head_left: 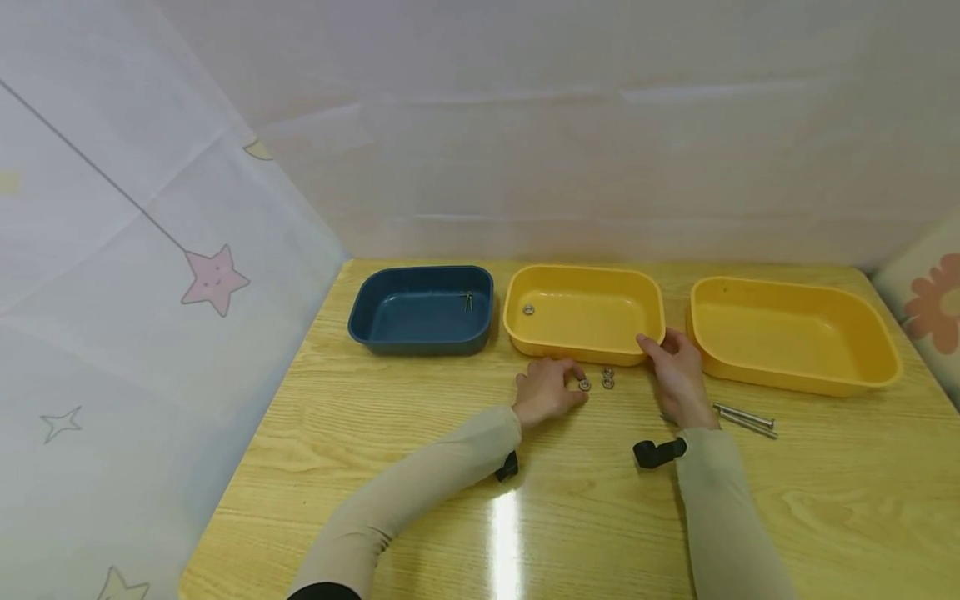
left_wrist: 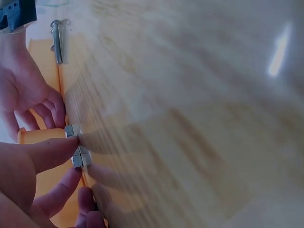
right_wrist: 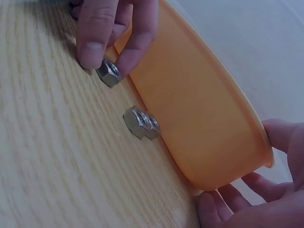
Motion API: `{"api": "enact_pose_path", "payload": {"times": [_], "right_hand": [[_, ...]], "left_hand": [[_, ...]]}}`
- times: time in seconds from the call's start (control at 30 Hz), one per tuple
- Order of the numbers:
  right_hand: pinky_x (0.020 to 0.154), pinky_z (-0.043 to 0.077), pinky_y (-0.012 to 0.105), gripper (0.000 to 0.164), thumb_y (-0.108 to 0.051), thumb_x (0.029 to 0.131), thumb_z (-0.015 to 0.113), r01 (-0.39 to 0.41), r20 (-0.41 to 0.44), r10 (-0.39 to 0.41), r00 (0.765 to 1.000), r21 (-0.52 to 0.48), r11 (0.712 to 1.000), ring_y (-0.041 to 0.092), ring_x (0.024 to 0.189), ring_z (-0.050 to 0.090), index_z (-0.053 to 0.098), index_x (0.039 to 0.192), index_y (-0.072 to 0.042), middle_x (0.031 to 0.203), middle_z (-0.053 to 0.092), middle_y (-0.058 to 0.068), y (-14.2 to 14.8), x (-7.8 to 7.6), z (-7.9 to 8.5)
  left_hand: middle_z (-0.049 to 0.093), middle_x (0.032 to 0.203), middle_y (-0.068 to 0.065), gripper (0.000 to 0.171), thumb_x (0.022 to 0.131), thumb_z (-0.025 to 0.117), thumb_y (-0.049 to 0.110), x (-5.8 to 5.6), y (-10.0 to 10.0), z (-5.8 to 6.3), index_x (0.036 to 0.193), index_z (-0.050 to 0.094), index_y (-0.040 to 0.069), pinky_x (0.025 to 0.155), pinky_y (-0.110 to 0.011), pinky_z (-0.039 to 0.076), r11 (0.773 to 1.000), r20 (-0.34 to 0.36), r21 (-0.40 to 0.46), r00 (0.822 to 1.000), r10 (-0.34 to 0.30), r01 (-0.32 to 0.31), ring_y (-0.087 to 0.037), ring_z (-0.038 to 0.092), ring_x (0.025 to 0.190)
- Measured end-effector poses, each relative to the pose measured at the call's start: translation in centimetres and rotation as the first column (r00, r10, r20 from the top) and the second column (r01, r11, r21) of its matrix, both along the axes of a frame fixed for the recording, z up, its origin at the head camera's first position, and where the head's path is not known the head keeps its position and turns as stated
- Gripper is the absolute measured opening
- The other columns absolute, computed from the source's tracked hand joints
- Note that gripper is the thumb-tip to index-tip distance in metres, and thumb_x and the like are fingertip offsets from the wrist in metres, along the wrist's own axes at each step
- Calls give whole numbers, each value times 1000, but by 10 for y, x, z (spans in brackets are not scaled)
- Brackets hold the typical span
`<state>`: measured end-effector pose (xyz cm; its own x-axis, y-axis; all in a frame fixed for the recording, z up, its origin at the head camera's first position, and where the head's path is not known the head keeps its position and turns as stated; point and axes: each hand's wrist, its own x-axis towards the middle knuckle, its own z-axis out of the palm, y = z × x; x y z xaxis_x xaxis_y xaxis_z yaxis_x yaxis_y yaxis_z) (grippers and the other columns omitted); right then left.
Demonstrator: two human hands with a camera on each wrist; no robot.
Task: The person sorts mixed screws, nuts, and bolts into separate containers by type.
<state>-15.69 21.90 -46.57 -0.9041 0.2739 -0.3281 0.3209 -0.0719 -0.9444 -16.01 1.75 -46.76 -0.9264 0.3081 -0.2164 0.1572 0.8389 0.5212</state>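
Observation:
In the head view, my left hand (head_left: 547,390) reaches to the table in front of the middle yellow bin (head_left: 573,351). Its thumb and a finger pinch a hex nut (right_wrist: 109,73), which lies low by the wood. Two more nuts (right_wrist: 137,122) sit together just right of it, close to the bin's front wall. My right hand (head_left: 677,379) grips that bin's front right corner, thumb at the rim and fingers along the outside. Inside the bin, toward the left, lies a single nut (head_left: 528,309).
Left of the middle bin stands a dark blue bin (head_left: 420,347) with small screws (head_left: 468,301) in it. A larger yellow bin (head_left: 787,380) stands to the right. Long bolts (head_left: 746,419) lie on the table (head_left: 600,533) beside my right wrist. A pale curtain (head_left: 487,150) hangs behind.

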Motion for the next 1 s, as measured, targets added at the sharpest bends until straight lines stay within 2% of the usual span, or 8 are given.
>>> {"api": "enact_pose_path", "payload": {"times": [0.17, 0.33, 0.43, 0.7, 1.0], "right_hand": [[107, 38, 31, 66, -29, 96, 59, -1, 8, 1, 1000, 2, 1000, 5, 108, 47, 29, 149, -4, 150, 35, 14, 1, -1, 2], [106, 39, 29, 64, -27, 96, 59, 3, 18, -4, 1000, 12, 1000, 4, 107, 48, 31, 149, -3, 149, 36, 14, 1, -2, 3], [106, 39, 30, 64, -27, 96, 58, -7, 19, 6, 1000, 26, 1000, 3, 105, 48, 31, 148, -2, 149, 36, 14, 1, -2, 3], [105, 40, 29, 66, -29, 96, 58, -32, 14, 31, 999, 41, 999, 3, 105, 48, 29, 149, -2, 149, 36, 15, 3, -1, 0], [94, 45, 18, 66, -28, 96, 59, -45, 2, 45, 999, 42, 998, -1, 99, 50, 29, 149, -1, 146, 37, 14, 4, -1, 0]], "left_hand": [[55, 82, 7, 20, 84, 74, 36, -1, 1, 1, 101, 67, 29, 80, -43, 36, 1000, 8, -29, 1000, -3, 3, -24, 52, 101], [63, 97, 5, 18, 84, 74, 36, -2, 2, 0, 99, 67, 30, 86, -50, 38, 999, 5, -42, 1000, -8, 9, -26, 54, 110], [65, 101, 6, 15, 84, 73, 36, -2, 2, 0, 97, 67, 31, 86, -52, 39, 999, 0, -48, 1000, -6, 6, -24, 55, 111], [59, 82, 9, 14, 83, 74, 38, -2, 3, 0, 92, 65, 32, 83, -49, 38, 998, 2, -61, 1000, -1, 1, -21, 58, 101], [58, 76, 10, 12, 83, 74, 37, -1, 5, -1, 90, 67, 29, 85, -52, 37, 999, -8, -51, 1000, -12, 12, -22, 58, 100]]}}
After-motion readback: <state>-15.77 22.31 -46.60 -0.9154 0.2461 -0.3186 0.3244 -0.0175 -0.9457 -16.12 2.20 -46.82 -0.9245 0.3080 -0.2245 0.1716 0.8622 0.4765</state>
